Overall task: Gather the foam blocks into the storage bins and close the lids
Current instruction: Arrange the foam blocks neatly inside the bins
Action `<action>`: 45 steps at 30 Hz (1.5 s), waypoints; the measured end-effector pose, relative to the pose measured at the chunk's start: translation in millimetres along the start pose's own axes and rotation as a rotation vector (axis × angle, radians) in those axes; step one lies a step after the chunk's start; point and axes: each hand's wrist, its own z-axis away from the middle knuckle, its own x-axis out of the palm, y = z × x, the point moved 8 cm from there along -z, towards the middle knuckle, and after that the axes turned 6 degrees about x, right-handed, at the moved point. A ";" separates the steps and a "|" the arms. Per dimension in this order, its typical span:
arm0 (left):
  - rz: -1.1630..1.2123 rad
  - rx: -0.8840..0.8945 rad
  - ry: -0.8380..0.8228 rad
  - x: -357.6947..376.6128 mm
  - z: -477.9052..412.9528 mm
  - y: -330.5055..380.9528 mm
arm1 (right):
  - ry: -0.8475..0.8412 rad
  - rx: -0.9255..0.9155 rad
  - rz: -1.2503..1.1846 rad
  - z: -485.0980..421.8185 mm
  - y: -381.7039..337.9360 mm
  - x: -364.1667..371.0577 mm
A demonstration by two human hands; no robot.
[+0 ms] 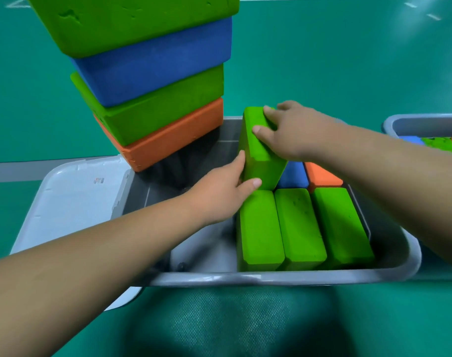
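The left hand (219,199) and right hand (297,132), fingers (241,159) curled, are gripping the tilted block (258,150); lowering it level beneath them appears advisable.

Green floor (348,60): grey bin (271,278), white lid (72,202) beside, second bin (425,117) right.

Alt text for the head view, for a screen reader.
Left hand low and right hand on top grip a tilted green block in a grey bin, behind three green blocks lying side by side. A four-block stack rises at the bin's far left; a lid lies alongside.
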 end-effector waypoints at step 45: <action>-0.209 -0.346 0.598 -242.3 120.1 31.1 | 0.140 -0.001 -1.248 -12.1 -73.4 -115.2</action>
